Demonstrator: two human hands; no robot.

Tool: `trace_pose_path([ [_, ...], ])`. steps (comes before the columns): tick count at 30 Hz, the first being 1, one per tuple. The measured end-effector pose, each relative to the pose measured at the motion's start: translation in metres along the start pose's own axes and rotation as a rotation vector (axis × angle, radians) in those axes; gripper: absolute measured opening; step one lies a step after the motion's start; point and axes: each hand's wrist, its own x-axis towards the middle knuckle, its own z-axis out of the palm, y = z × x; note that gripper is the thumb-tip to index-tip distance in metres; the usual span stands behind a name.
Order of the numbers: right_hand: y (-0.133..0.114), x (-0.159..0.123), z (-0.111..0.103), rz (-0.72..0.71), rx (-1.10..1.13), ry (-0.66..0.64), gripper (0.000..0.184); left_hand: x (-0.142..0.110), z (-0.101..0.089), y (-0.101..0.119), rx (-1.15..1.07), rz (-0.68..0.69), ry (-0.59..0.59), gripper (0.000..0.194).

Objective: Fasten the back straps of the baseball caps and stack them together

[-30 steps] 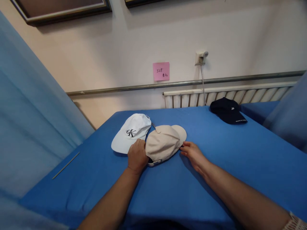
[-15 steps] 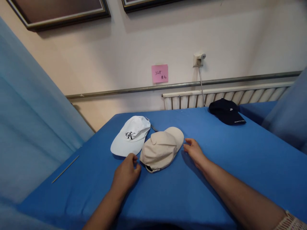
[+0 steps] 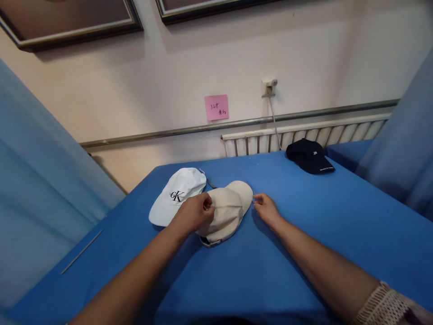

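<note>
A beige cap (image 3: 227, 214) lies on the blue table (image 3: 304, 225), its brim pointing away from me. My left hand (image 3: 192, 214) rests on the cap's crown with its fingers pinched into the fabric. My right hand (image 3: 265, 208) lies on the table just right of the brim, fingers loosely curled and touching the brim's edge, holding nothing. A white cap (image 3: 176, 196) with a black logo sits to the left, partly under the beige one.
A black cap (image 3: 309, 155) lies at the table's far right edge. A thin stick (image 3: 81, 252) rests near the left edge. Blue curtains hang on both sides. A radiator (image 3: 304, 135), a wall socket with cable and a pink note (image 3: 216, 107) are behind.
My left hand left the table beside the beige cap and came up onto its crown, pinching the fabric. My right hand stayed by the brim. The view shifted slightly.
</note>
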Motion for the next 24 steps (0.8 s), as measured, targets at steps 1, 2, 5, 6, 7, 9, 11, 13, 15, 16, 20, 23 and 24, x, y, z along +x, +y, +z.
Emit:
trace_pose_path([
  [1,0.0,0.004,-0.001,0.017,-0.003,0.014,0.034,0.001,0.0,0.0,0.025,-0.002,-0.001,0.009],
  [2,-0.001,0.008,-0.002,0.039,-0.005,0.026,0.035,0.002,0.0,0.0,0.051,-0.007,0.006,0.009],
  [5,-0.009,0.023,-0.003,0.107,0.009,0.029,0.041,0.003,-0.002,0.003,0.099,-0.031,0.033,0.01],
  [6,-0.012,0.029,-0.002,0.132,0.019,0.017,0.043,0.004,-0.004,0.004,0.103,-0.039,0.041,0.01],
  [7,-0.016,0.035,-0.001,0.154,0.031,-0.002,0.044,0.005,-0.005,0.004,0.104,-0.042,0.049,0.01],
  [9,-0.025,0.047,0.002,0.185,0.057,-0.059,0.045,0.008,-0.009,0.005,0.105,-0.04,0.059,0.009],
  [11,-0.034,0.056,0.005,0.203,0.08,-0.13,0.04,0.01,-0.014,0.005,0.105,-0.037,0.051,0.009],
  [13,-0.04,0.06,0.004,0.216,0.093,-0.204,0.031,0.012,-0.02,0.004,0.092,-0.035,0.042,0.009],
  [15,-0.043,0.06,-0.001,0.225,0.096,-0.264,0.027,0.014,-0.027,0.003,0.066,-0.035,0.044,0.009],
  [16,-0.043,0.057,-0.006,0.227,0.097,-0.288,0.028,0.015,-0.031,0.002,0.049,-0.03,0.046,0.01],
  [20,-0.036,0.039,-0.045,0.232,0.112,-0.371,0.028,0.022,-0.039,0.007,-0.05,0.057,0.034,0.011],
  [23,-0.023,0.02,-0.089,0.271,0.258,-0.455,0.031,0.035,-0.034,0.023,-0.127,0.178,0.005,0.012],
  [24,-0.018,0.012,-0.105,0.287,0.345,-0.448,0.033,0.041,-0.03,0.031,-0.143,0.223,-0.003,0.013],
])
